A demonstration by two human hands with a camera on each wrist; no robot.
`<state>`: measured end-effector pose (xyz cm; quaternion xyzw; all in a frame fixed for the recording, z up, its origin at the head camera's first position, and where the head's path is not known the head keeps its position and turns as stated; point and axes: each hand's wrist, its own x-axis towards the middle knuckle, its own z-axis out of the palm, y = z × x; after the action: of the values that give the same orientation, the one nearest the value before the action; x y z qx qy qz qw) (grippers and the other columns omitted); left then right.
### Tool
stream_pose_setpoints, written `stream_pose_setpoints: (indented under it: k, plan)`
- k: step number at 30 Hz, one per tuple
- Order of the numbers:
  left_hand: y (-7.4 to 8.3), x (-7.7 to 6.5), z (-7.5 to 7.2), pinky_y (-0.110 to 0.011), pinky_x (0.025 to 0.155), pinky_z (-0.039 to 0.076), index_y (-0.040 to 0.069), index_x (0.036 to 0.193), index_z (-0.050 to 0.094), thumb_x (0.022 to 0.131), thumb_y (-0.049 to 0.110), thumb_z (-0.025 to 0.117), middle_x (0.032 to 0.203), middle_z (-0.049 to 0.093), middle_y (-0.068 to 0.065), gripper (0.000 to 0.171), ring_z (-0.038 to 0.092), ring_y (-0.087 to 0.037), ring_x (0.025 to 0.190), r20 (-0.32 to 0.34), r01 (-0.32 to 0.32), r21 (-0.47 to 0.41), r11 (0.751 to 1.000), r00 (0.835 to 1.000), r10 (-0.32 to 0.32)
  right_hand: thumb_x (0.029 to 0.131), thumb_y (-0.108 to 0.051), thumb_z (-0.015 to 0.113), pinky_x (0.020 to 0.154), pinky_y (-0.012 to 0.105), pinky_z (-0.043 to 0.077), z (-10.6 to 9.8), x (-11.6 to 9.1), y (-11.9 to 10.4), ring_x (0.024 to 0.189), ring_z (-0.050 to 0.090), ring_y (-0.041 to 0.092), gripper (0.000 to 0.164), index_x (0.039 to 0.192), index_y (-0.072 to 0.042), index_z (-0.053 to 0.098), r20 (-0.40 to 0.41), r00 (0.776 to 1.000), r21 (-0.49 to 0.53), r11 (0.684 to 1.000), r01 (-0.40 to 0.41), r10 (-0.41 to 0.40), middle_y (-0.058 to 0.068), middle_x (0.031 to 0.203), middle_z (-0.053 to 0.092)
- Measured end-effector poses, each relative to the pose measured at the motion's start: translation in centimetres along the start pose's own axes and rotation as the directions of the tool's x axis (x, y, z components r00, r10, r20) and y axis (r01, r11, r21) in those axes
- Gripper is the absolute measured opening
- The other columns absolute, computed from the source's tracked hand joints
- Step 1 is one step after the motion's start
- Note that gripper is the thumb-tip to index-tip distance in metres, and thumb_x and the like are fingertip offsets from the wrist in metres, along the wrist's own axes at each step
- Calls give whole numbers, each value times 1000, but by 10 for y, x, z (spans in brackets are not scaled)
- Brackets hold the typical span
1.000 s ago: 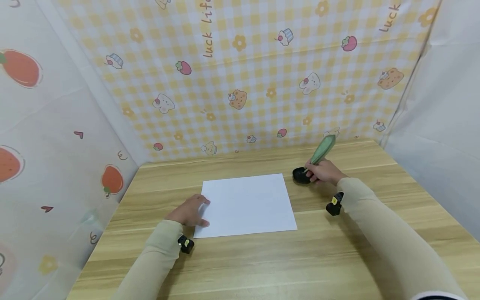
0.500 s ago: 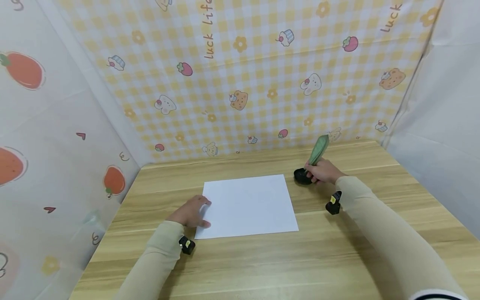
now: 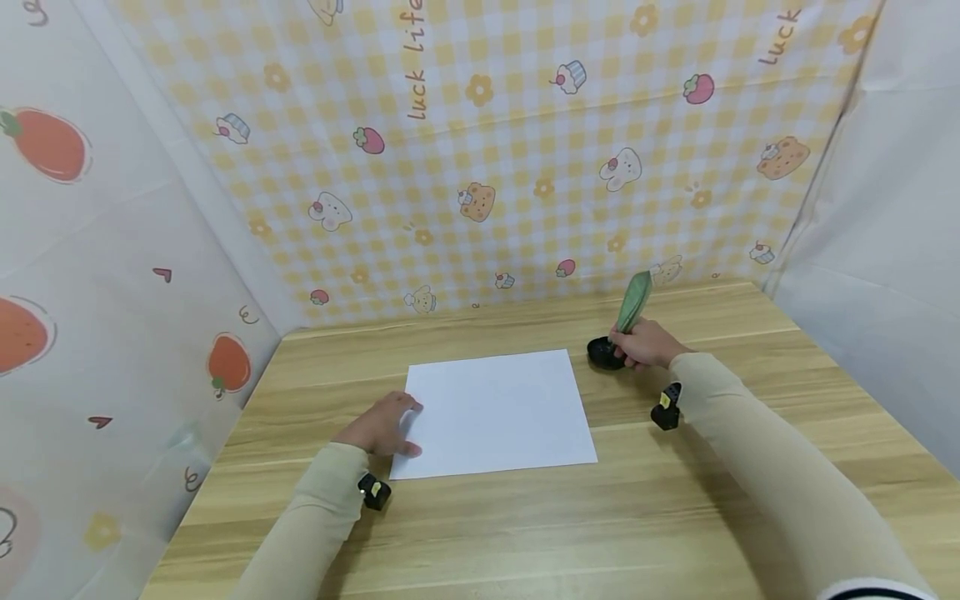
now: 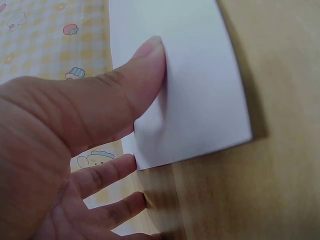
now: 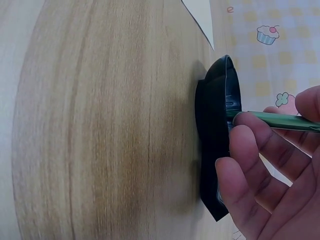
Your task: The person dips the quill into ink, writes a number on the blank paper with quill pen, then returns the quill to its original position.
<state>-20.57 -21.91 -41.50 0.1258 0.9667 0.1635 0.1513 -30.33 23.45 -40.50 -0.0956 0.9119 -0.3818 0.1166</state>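
A white sheet of paper (image 3: 498,414) lies flat on the table. At its left edge my left hand (image 3: 384,423) presses down, thumb and forefinger spread over the paper. The left wrist view shows that thumb on top of the sheet (image 4: 205,95), with other fingertips beside its edge. To the right of the paper, my right hand (image 3: 648,343) pinches a green leaf-shaped stick (image 3: 634,302) in a pen-like hold. Its thin lower end reaches into a small black dish (image 3: 602,353). In the right wrist view my lower fingers touch the near side of the dish (image 5: 212,110).
The wood-grain table (image 3: 510,533) runs back to a yellow checked cloth (image 3: 480,150) with cartoon prints. White sheeting hangs at the left and right sides. A small black camera sits on each wrist.
The top of the green stick has swung left and stands more upright. Its lower end stays at the black dish. My left hand and the paper hold their place.
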Motion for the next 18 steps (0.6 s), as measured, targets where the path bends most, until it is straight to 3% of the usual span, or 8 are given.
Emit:
stream_pose_setpoints:
  k: [18]
  plan:
    - [0, 0, -1, -56, 104, 36, 2, 133, 54, 76, 20, 84, 144, 38, -24, 66, 38, -44, 131, 3, 11, 1, 1000, 1000, -11, 102, -25, 42, 60, 36, 56, -5, -2, -6, 70, 61, 19, 33, 111, 1, 59, -40, 999, -17, 1000, 8, -9, 13, 90, 65]
